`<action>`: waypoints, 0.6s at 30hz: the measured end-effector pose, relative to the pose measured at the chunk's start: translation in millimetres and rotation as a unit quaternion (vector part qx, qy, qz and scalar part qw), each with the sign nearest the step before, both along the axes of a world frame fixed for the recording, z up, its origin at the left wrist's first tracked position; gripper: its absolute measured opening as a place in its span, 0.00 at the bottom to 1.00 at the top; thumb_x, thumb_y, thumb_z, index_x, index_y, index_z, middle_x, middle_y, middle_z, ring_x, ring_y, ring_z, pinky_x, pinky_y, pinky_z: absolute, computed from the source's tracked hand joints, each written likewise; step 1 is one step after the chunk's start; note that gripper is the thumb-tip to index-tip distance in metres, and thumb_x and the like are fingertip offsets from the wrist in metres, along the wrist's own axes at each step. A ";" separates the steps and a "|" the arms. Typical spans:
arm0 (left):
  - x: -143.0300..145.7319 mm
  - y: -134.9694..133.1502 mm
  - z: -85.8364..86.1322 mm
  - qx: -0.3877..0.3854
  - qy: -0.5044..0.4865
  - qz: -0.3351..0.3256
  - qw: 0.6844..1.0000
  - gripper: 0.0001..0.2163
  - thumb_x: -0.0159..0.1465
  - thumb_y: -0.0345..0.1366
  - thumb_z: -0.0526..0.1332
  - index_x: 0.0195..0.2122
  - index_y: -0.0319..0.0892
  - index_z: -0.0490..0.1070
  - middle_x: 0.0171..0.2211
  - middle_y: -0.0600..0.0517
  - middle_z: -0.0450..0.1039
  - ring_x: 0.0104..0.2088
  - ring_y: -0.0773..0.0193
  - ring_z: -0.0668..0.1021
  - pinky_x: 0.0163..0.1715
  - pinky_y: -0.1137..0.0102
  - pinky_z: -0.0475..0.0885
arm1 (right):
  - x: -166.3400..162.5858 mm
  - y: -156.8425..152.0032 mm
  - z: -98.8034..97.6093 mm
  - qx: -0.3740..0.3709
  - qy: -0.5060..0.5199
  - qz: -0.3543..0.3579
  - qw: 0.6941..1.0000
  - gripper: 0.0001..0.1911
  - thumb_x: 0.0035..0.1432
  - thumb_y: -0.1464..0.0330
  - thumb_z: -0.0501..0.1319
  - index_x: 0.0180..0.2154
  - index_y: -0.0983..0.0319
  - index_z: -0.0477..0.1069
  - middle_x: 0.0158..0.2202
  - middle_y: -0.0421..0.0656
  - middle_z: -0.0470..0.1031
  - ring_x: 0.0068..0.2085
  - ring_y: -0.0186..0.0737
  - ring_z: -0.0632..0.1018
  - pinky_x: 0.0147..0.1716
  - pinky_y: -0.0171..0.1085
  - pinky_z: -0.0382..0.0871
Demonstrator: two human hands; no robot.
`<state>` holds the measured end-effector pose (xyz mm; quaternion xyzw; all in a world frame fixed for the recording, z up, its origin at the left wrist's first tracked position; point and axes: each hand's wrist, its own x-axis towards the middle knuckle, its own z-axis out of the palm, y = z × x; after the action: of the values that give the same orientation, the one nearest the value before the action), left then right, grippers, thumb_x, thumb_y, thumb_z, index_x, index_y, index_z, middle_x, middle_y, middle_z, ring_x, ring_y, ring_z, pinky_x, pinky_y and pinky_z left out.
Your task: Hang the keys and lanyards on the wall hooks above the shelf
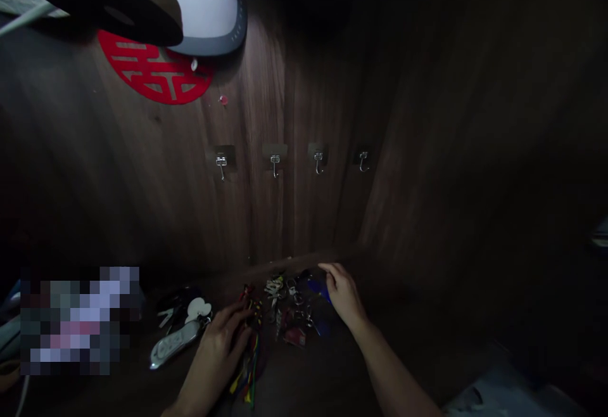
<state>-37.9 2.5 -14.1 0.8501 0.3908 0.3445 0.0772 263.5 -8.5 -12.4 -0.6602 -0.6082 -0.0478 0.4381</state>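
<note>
Low in the view, my left hand (222,334) reaches over a colourful braided cord (251,366), its fingers stretched and apart at the cord's upper part. My right hand (346,295) is at the right edge of a pile of keys (275,290), its fingers loosely extended beside a blue tag (319,288). A small red tag (295,337) lies at the front of the pile. Left of my left hand are a silver-grey fob or remote (175,343), a white rounded charm (198,308) and some more keys (166,317). Dim light hides finer detail.
Several metal hooks (275,162) are stuck in a row on the wooden panel (266,220) behind the keys. A red paper cutout (156,75) hangs at upper left, partly behind a pale device (204,5) and a dark rounded object (109,5). A pale item (508,391) is at lower right.
</note>
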 end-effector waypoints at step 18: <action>-1.2 5.3 -6.3 0.008 -0.005 0.001 1.000 0.12 0.63 0.40 0.54 0.43 0.47 0.73 0.44 0.47 0.74 0.43 0.57 0.78 0.44 0.61 0.75 | -25.6 -3.5 3.4 -0.070 -0.143 -0.029 0.987 0.08 0.57 0.72 0.54 0.34 0.56 0.70 0.35 0.42 0.73 0.41 0.43 0.72 0.41 0.40 0.62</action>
<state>-39.2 7.8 -20.5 0.8485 0.3888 0.3518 0.0714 237.9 -12.0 -9.1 -0.6929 -0.6471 -0.1123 0.2977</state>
